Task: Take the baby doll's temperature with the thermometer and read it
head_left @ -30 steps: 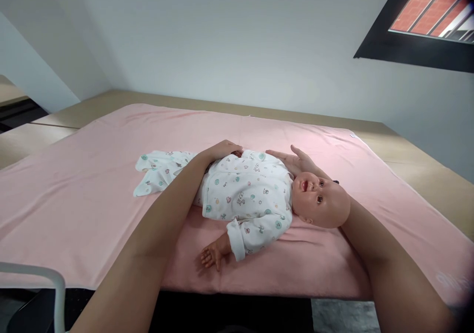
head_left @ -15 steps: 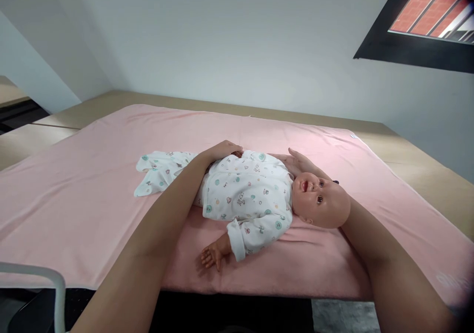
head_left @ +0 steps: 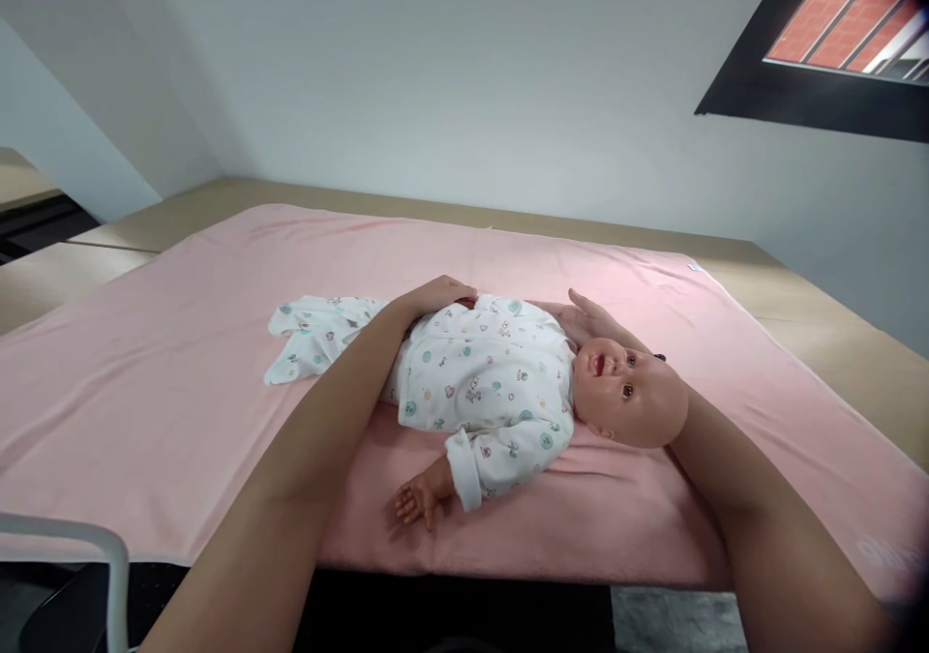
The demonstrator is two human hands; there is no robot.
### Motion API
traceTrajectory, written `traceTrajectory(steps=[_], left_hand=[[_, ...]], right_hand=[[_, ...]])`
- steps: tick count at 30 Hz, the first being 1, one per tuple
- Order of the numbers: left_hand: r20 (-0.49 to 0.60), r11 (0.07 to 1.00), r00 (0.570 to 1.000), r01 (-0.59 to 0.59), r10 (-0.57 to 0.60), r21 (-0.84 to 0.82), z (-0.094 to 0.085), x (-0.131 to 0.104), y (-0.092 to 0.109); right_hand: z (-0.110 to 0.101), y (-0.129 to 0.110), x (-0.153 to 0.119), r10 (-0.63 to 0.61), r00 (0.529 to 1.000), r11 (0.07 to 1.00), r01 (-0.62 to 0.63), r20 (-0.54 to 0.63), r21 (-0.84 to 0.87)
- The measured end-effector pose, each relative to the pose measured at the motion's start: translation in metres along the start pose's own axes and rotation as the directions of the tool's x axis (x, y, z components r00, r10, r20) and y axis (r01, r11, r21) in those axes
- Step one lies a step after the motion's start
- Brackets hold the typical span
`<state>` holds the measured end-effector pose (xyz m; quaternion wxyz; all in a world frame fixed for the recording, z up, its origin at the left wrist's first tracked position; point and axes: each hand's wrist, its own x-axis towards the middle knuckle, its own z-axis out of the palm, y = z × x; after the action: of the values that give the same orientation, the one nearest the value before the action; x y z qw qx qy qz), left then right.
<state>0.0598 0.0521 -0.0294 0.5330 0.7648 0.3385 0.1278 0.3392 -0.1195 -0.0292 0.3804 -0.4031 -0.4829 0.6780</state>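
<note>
A baby doll (head_left: 483,368) in a white printed outfit lies face up, its head to the right and its trouser legs (head_left: 319,339) to the left. Across its lower body reaches my left arm, and my left hand (head_left: 439,293) is curled over the far hip beside the doll's far hand. My right forearm passes behind and partly under the doll's head (head_left: 630,392). At the far shoulder my right hand (head_left: 584,318) holds the doll, thumb up, most fingers hidden behind the sleeve. The doll's near hand (head_left: 417,500) rests palm up.
A pink blanket (head_left: 181,343) covers much of the wooden table (head_left: 820,343). White walls stand behind, with a dark-framed window (head_left: 813,102) at upper right. A white curved tube (head_left: 108,547) is at lower left.
</note>
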Motion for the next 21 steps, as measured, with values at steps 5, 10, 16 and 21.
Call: traceTrajectory(steps=[5, 10, 16, 21], left_hand=[[-0.022, 0.997, 0.997, -0.077, 0.077, 0.001, -0.002, 0.004, -0.004], [0.032, 0.996, 0.996, -0.089, 0.088, 0.026, -0.003, 0.006, -0.003], [0.122, 0.976, 0.972, -0.208, 0.199, 0.068, -0.005, 0.008, -0.007], [0.113, 0.979, 0.974, -0.203, 0.198, 0.029, -0.004, 0.005, -0.006]], right_hand=[[-0.005, -0.003, 0.008, 0.069, 0.997, 0.997, -0.068, 0.043, -0.021], [-0.006, 0.001, 0.004, 0.057, 0.998, 0.998, -0.057, 0.016, -0.014], [-0.003, 0.000, 0.005, 0.024, 1.000, 1.000, -0.024, -0.006, 0.002], [-0.008, 0.004, -0.009, 0.050, 0.999, 0.999, -0.050, -0.009, -0.015]])
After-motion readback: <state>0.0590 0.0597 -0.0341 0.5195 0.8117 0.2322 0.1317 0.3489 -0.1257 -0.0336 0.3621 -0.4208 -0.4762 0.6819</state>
